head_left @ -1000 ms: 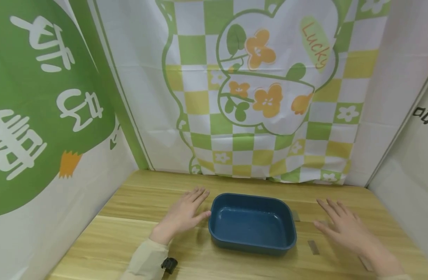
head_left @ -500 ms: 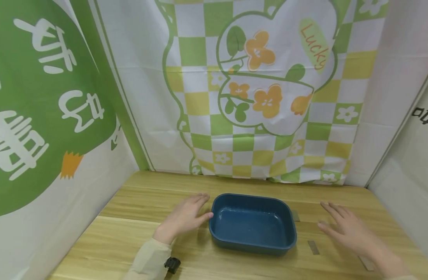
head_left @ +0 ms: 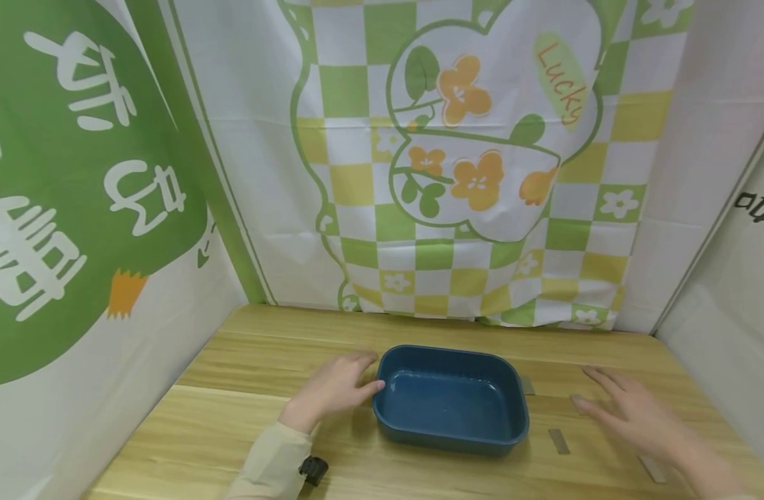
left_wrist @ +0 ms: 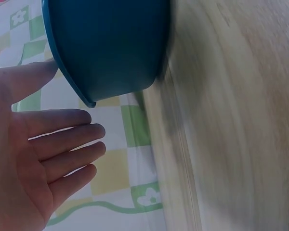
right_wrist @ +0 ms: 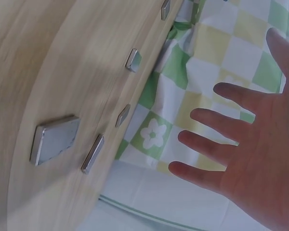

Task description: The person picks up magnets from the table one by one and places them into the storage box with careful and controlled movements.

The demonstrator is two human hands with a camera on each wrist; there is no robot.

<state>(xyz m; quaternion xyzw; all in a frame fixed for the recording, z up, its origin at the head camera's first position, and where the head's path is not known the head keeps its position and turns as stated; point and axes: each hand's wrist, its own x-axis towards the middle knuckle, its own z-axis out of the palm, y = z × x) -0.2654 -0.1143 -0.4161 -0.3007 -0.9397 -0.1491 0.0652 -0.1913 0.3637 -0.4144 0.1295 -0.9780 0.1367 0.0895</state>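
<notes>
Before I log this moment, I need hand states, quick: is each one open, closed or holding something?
Left hand: open, thumb at the blue tub.
Right hand: open, holding nothing.

Head view, forward-down; close wrist views, sharing checked cloth [head_left: 482,173]

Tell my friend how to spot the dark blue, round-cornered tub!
Find the pale wooden table below the green, yellow and white checked cloth. The dark blue tub sits between the person's bare left hand and bare right hand. It's the only blue thing there, much bigger than the flat, silver rectangular pieces.
</notes>
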